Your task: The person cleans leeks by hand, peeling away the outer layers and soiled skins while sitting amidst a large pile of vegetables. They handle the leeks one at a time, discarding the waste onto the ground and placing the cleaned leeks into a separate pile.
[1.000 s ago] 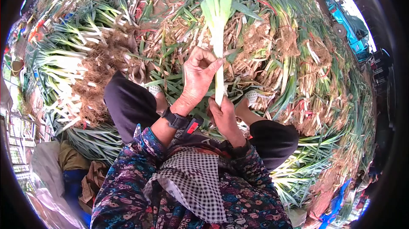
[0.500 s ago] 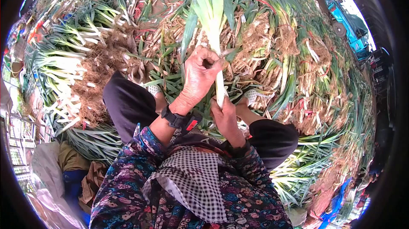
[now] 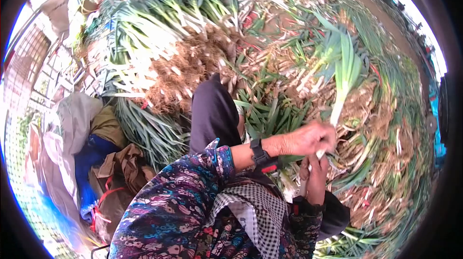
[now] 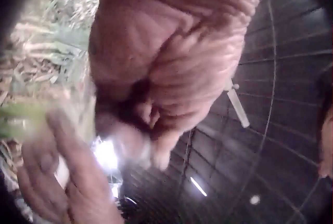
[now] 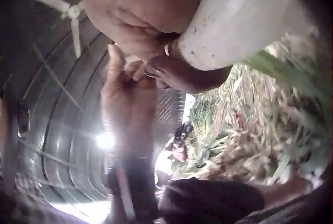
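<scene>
In the head view a leek [image 3: 345, 73] slants up and away, green leaves on top. My right hand [image 3: 316, 179] grips the lower white stalk. Just above it, my blurred left hand [image 3: 306, 139] has its fingers curled at the stalk, pinching there. The left wrist view shows my left hand [image 4: 166, 52] with bent fingers, beside the right hand [image 4: 73, 172] round the stalk. Seen from the right wrist, the right hand's [image 5: 156, 31] fingers curl round the white stalk [image 5: 229, 26], with the left hand [image 5: 127, 104] close behind.
Leeks with brown roots [image 3: 178, 61] lie piled at upper left. Loose leaves and stalks [image 3: 275, 114] cover the ground ahead. More leeks [image 3: 354, 242] lie at lower right. Sacks and cloths [image 3: 77, 124] are heaped on the left. A bent knee [image 3: 212, 114] stands beside my left arm.
The head view has turned left, so the scene sits further right. The leek now tilts to the right, and my left hand has moved down closer to the right hand, blurred by motion.
</scene>
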The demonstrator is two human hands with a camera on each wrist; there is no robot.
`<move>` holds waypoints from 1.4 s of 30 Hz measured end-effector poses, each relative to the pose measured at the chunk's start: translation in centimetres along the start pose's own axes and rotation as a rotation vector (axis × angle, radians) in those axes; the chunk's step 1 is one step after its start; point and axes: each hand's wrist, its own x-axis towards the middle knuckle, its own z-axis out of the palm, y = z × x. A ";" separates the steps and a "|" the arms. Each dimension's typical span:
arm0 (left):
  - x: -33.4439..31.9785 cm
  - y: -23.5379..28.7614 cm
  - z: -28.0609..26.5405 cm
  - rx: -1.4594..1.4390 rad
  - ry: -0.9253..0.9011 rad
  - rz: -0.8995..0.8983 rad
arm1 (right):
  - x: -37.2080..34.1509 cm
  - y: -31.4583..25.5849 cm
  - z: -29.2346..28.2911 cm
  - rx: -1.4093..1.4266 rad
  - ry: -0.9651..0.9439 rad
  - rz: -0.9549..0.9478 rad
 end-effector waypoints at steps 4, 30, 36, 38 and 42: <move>-1.9 2.4 1.2 -0.483 -0.664 -0.343 | 3.1 3.1 -3.4 -0.244 0.049 -0.229; -1.6 -1.4 0.4 -0.125 0.422 -0.317 | -0.5 -2.2 3.8 -0.015 -0.157 0.038; 1.2 0.4 -0.2 -0.285 0.451 -0.206 | -1.0 -2.0 3.0 -0.266 -0.157 -0.150; 0.3 1.1 1.0 -0.164 0.326 -0.291 | -0.1 -1.7 2.2 -0.190 -0.175 -0.243; 0.7 0.9 0.1 0.334 0.365 -0.267 | -0.7 -2.7 2.6 -0.119 -0.158 -0.156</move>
